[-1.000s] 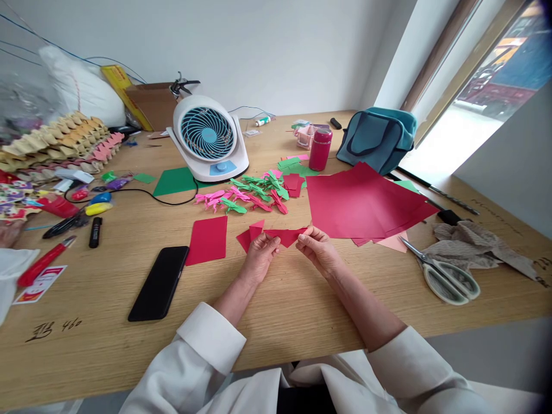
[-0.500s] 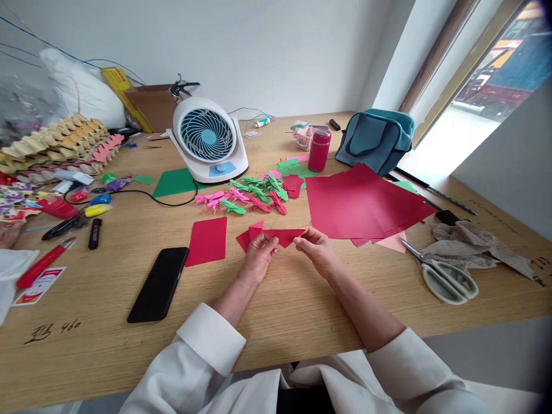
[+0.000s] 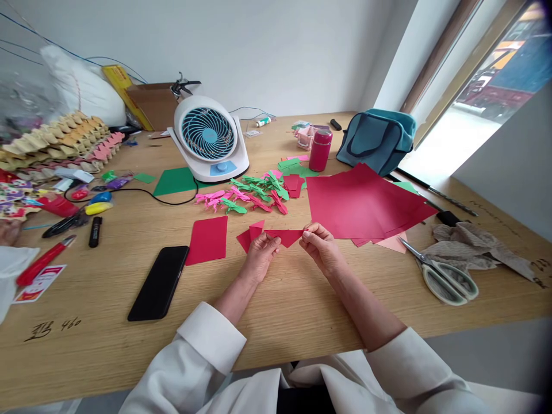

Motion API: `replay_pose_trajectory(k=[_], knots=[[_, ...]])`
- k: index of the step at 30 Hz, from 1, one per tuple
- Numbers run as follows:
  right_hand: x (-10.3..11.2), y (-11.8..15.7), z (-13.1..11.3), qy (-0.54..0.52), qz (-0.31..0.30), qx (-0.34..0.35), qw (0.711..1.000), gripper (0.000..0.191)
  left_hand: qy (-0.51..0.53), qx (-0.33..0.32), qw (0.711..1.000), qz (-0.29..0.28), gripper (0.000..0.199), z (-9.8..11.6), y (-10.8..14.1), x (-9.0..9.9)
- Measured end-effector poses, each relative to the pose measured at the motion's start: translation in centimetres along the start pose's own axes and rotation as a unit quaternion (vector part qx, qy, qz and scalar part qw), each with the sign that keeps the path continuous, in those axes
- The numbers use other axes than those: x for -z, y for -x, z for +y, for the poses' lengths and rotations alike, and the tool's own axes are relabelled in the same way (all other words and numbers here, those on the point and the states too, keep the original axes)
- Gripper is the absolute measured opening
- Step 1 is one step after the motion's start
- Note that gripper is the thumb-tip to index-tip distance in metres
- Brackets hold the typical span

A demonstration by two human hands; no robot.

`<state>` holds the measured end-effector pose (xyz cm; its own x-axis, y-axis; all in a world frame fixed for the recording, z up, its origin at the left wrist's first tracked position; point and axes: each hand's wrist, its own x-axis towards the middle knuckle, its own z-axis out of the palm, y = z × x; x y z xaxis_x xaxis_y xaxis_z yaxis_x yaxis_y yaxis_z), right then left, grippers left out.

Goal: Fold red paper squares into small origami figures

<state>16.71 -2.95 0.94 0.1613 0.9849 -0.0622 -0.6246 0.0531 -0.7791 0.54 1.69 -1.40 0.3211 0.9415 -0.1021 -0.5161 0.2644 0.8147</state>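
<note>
A small folded piece of red paper (image 3: 290,237), triangular with its long edge uppermost, is held between both hands above the table. My left hand (image 3: 261,253) pinches its left end between thumb and fingers. At the right corner, my right hand (image 3: 319,246) grips the paper with thumb and fingertips. Just behind my left hand lie small red paper pieces (image 3: 245,237), partly hidden by it. A stack of red paper rectangles (image 3: 207,240) rests farther left. Beyond the hands sit several folded paper figures (image 3: 259,192) in green, pink and red.
Left of the hands lies a black phone (image 3: 158,283). Scissors (image 3: 444,276) and crumpled cloth (image 3: 461,244) are at the right, near large red sheets (image 3: 362,204). A fan (image 3: 209,138), a red flask (image 3: 320,150) and a blue bag (image 3: 375,141) stand behind. Another person's sleeve (image 3: 12,270) shows far left.
My right hand has shifted slightly right, and its fingertips now pinch the paper's right corner. My left hand keeps its hold with little movement.
</note>
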Motion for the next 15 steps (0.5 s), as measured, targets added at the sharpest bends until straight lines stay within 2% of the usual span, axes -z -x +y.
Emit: replay_pose_trajectory(k=[8,15], knots=[[0.28,-0.36,-0.92,-0.069,0.000,0.050,0.996,0.021,0.000,-0.006,1.000,0.002,0.036,0.40,-0.15,0.12],[-0.22,0.18,-0.15,0.108,-0.029,0.036,0.993,0.025,-0.010,-0.008,1.000,0.006,0.034,0.40,-0.03,-0.11]])
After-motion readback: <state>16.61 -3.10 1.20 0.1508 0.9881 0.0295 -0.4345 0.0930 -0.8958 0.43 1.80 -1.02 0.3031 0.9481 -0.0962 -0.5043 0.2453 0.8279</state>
